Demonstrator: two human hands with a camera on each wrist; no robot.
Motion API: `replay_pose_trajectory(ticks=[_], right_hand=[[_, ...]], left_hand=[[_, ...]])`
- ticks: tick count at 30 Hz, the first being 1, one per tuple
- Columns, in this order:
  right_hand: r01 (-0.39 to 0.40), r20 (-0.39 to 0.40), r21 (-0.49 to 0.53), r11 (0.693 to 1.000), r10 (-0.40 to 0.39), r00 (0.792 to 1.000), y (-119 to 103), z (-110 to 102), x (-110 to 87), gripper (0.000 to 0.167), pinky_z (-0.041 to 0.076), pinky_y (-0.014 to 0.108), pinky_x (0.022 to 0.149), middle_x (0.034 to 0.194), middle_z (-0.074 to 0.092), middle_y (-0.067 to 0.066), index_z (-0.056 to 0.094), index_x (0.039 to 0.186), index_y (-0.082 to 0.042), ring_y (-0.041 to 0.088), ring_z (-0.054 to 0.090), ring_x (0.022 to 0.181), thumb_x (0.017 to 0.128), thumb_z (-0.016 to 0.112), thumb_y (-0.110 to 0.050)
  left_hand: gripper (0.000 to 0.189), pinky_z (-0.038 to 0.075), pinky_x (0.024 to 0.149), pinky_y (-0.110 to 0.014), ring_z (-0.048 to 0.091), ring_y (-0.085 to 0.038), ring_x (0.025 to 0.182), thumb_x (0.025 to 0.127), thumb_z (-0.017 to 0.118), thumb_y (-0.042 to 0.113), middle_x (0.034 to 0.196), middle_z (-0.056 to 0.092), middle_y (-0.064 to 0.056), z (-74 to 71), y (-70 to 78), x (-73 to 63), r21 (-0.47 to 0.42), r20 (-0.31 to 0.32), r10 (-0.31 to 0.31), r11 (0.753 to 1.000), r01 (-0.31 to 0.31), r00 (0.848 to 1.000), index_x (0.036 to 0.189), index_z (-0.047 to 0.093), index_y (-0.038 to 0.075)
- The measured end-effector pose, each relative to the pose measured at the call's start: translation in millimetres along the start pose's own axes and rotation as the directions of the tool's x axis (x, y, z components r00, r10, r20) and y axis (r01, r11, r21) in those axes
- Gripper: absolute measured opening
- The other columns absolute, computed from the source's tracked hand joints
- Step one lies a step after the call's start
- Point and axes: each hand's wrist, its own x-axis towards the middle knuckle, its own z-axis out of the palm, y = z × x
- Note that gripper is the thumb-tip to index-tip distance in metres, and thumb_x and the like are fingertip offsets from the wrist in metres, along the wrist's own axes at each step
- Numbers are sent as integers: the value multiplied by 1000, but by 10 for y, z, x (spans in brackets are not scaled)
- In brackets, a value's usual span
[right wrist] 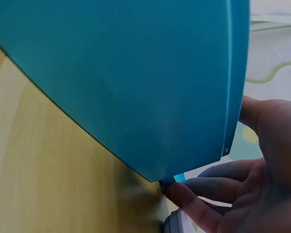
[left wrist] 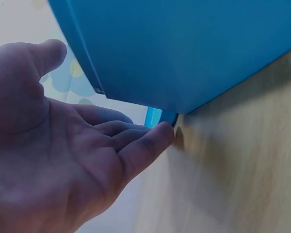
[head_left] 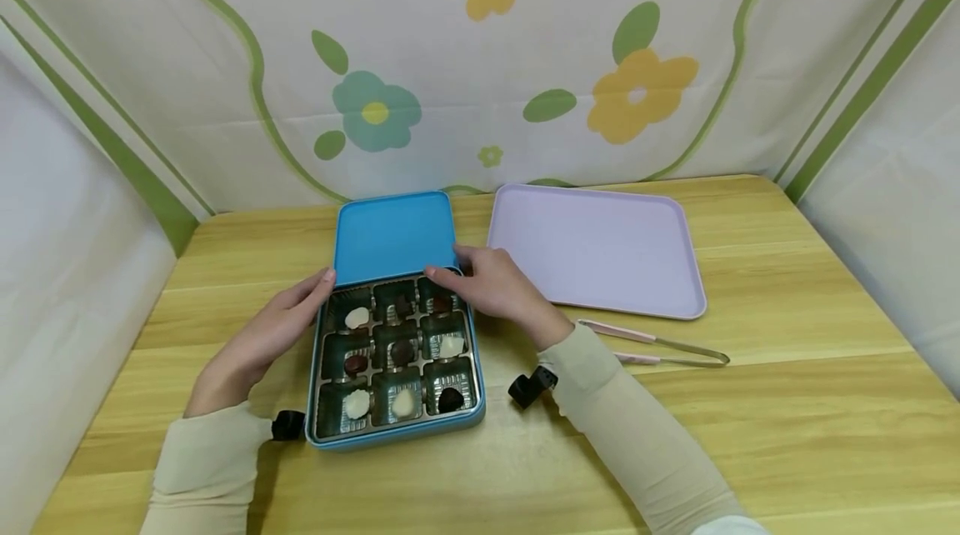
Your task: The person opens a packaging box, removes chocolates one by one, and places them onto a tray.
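A blue tin (head_left: 397, 438) stands on the table, its divided insert holding several dark and white chocolates (head_left: 356, 405), one in each compartment. Directly behind it is a shallow blue lid (head_left: 395, 233), meeting the tin's back edge. My left hand (head_left: 273, 335) is at the tin's back left corner, with fingers extended toward the lid; in the left wrist view its thumb (left wrist: 51, 56) stands apart from the tin. At the back right corner is my right hand (head_left: 498, 285), thumb at the rim and fingers reaching along the lid's side.
To the right of the lid lies a lilac tray (head_left: 592, 247). Metal tongs (head_left: 686, 352) with pink handles rest in front of it, partly behind my right sleeve (head_left: 637, 435). A flowered cloth (head_left: 450, 43) hangs along the table's back edge.
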Motion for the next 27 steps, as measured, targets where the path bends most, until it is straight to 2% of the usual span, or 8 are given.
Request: replay_pose_trajectory(ticks=[4,7,10,13,16,19,23,27], right_hand=[[6,-7,20,1000,-6,1000,58,-92,-98,79,51,51,117,154,61,21,47,162,-3,35,61,142,106,61,-57],[17,-37,70,997,-14,999,176,-214,-286,70,55,51,112,149,66,20,54,157,-4,35,68,133,106,64,-51],[52,-117,113,992,-39,992,372,-345,-542,54,60,47,103,141,73,12,65,147,-7,30,75,119,106,68,-43],[102,-215,98,990,-79,973,595,-495,-811,38,62,42,95,132,78,3,74,136,-11,24,77,107,106,71,-35],[115,-294,33,993,-101,950,814,-652,-1037,28,61,35,89,121,81,-1,79,127,-14,20,76,100,106,72,-30],[74,-337,-25,997,-78,938,1004,-802,-1229,19,59,28,85,113,82,-4,83,118,-20,16,74,96,106,72,-31],[8,-361,-91,996,-40,932,1241,-986,-1448,10,58,21,80,105,81,-8,84,107,-28,7,72,91,103,76,-33],[-34,-357,-154,987,-23,934,1430,-1126,-1629,5,56,18,76,96,79,-9,84,102,-28,1,69,85,97,83,-29]], left_hand=[[92,15,128,-74,10,-52,165,110,28,71,182,0,-20,5,-44,-48,-8,6,4,1000,-4,1000,174,2,11],[89,18,126,-76,20,-54,161,112,28,68,181,3,-23,39,-102,-156,2,-6,11,1000,-11,1000,174,3,9],[84,26,122,-77,34,-56,155,114,28,62,179,11,-26,93,-157,-266,17,-33,30,999,-29,999,174,8,8],[79,34,118,-77,44,-57,149,115,30,58,177,19,-29,158,-189,-322,16,-61,49,999,-48,997,174,12,8],[79,36,119,-73,41,-54,152,115,35,57,177,21,-28,211,-201,-334,-13,-87,52,998,-53,995,174,12,10],[79,37,122,-68,31,-52,158,115,39,55,178,17,-26,249,-227,-349,-38,-101,40,998,-44,994,174,10,10],[80,36,122,-65,26,-53,160,115,45,49,178,16,-28,285,-298,-388,-75,-94,16,997,-23,995,175,7,10],[82,36,121,-61,26,-56,159,113,56,37,177,18,-29,282,-403,-432,-94,-79,60,993,-68,995,174,8,10]])
